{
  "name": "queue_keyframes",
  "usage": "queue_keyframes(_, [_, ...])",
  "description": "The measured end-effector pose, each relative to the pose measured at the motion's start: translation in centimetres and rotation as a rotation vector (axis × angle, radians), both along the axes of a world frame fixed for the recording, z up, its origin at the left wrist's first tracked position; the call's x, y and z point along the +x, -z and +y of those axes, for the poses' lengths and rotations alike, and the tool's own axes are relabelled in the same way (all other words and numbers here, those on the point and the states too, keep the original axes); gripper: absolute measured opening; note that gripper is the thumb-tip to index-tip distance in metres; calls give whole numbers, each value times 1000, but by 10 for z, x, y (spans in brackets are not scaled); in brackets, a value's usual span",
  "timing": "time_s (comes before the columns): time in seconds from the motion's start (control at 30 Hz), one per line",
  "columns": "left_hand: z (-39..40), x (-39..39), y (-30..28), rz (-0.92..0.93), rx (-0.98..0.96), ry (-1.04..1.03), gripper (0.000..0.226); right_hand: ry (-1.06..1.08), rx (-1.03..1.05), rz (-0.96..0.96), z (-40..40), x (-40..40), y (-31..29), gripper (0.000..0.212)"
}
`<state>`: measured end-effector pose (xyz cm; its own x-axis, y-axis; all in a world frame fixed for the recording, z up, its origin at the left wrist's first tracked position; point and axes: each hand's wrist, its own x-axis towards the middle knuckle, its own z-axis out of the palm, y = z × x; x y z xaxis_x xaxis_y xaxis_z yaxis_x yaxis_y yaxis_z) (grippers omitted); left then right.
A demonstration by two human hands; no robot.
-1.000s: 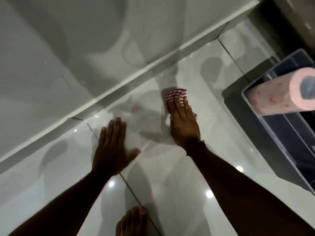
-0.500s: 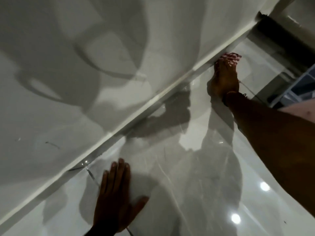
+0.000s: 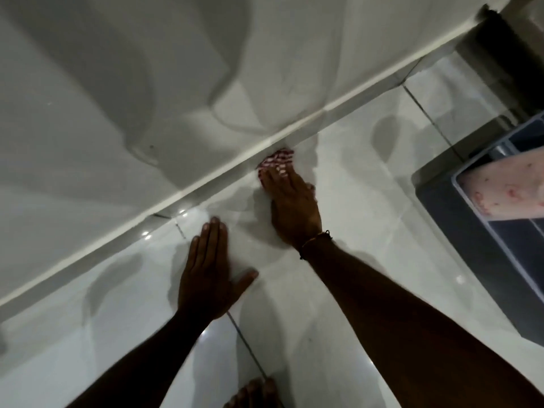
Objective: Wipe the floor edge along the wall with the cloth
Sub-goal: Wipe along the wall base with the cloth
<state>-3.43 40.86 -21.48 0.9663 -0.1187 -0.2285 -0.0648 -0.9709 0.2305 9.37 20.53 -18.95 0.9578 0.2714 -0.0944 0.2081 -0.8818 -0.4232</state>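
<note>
A red-and-white striped cloth (image 3: 278, 159) lies on the glossy floor, pressed right against the white skirting strip (image 3: 206, 179) at the foot of the wall. My right hand (image 3: 291, 204) lies flat on the cloth, fingers pointing at the wall, and covers most of it; a thin cord band circles that wrist. My left hand (image 3: 209, 272) rests flat on the floor tile to the left and nearer me, fingers together, thumb out, holding nothing.
A grey plastic bin (image 3: 459, 219) with a pink patterned roll (image 3: 506, 189) in it stands at the right. A dark door frame (image 3: 497, 39) closes the wall's far right end. My bare toes (image 3: 256, 393) show at the bottom edge.
My right hand has slid the cloth back left along the skirting from the far right corner, to a spot close to my left hand. My left hand stays planted on the tile.
</note>
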Motion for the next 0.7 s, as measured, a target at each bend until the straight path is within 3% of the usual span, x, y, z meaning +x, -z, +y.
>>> queue_keyframes(0.1, [7, -7, -3, 13, 21, -86, 116, -150, -28, 21, 9, -9, 3, 67])
queue_keyframes(0.23, [17, -9, -7, 31, 35, -119, 118, 77, -3, 19, 31, -15, -2, 70])
queue_keyframes(0.47, [25, -11, -15, 47, 44, -108, 114, 51, 8, 55, 46, -25, 2, 69])
queue_keyframes(0.6, [25, -10, -15, 66, 55, -104, 114, -258, 18, -10, 64, -43, 4, 68])
queue_keyframes(0.7, [26, -10, -14, 61, 41, -109, 114, -284, -16, -60, 58, -39, 6, 67])
